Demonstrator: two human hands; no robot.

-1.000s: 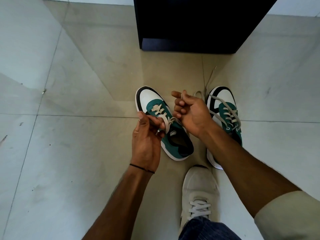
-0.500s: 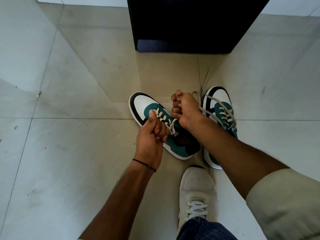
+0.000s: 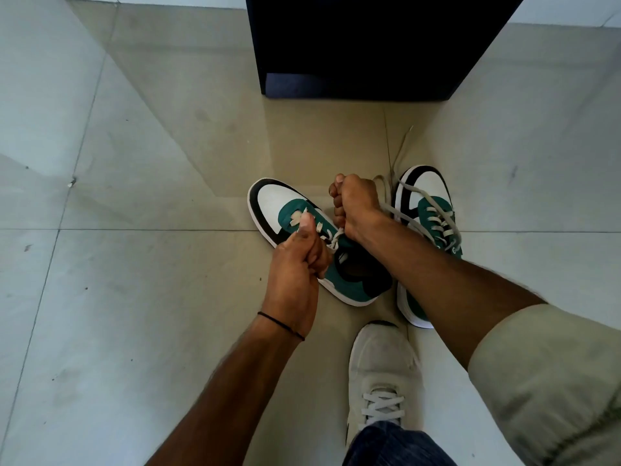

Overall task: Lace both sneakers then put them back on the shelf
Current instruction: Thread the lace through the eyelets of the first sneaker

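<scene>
Two green, white and black sneakers lie on the tiled floor. The left sneaker point(image 3: 279, 205) points up and left, its heel toward me. My left hand point(image 3: 295, 264) is closed on a cream lace end at its left side. My right hand point(image 3: 356, 205) is a fist on the other lace end, just above the tongue. The lace point(image 3: 334, 242) runs taut between both hands across the top eyelets. The right sneaker point(image 3: 425, 203) stands beside it, partly under my right forearm, with its grey laces hanging loose over the toe.
A dark blue shelf unit point(image 3: 363, 45) stands on the floor straight ahead of the sneakers. My own foot in a pale grey shoe point(image 3: 379, 371) rests just behind them. Bare floor tiles stretch to the left and right.
Both hands closed into fists on the lace ends and pulled apart, drawing the lace tight over the left sneaker. The right hand moved up and slightly right; the view shifted a little.
</scene>
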